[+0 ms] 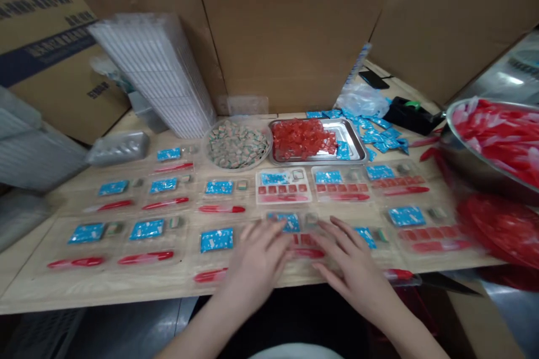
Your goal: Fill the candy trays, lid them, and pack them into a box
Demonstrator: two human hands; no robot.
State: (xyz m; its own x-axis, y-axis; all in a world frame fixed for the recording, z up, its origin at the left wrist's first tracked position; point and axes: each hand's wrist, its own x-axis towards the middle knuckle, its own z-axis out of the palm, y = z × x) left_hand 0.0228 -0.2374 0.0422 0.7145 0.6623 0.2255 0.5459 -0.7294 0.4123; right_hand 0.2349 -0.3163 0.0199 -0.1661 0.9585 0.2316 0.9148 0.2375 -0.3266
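My left hand (261,255) and my right hand (349,252) reach over a clear plastic tray at the front middle of the table. In that tray lie a blue printed packet (290,222), red square pieces (302,239) and a red pen-like item (309,253). The left fingers stretch over its left side, partly blurred. On the right side the fingers are spread, with the thumb apart. Nothing shows in either hand; both seem to touch the tray's edges, though contact is hard to make out. Similar filled trays stand around, such as one with a blue packet (217,240) on the left.
Behind the trays are a round tub of small striped blocks (236,145) and a metal tray (357,151) with red pieces. Loose blue packets (385,139) lie to its right. A metal bowl (475,148) of red items stands far right. Stacked clear trays (155,73) rise at back left.
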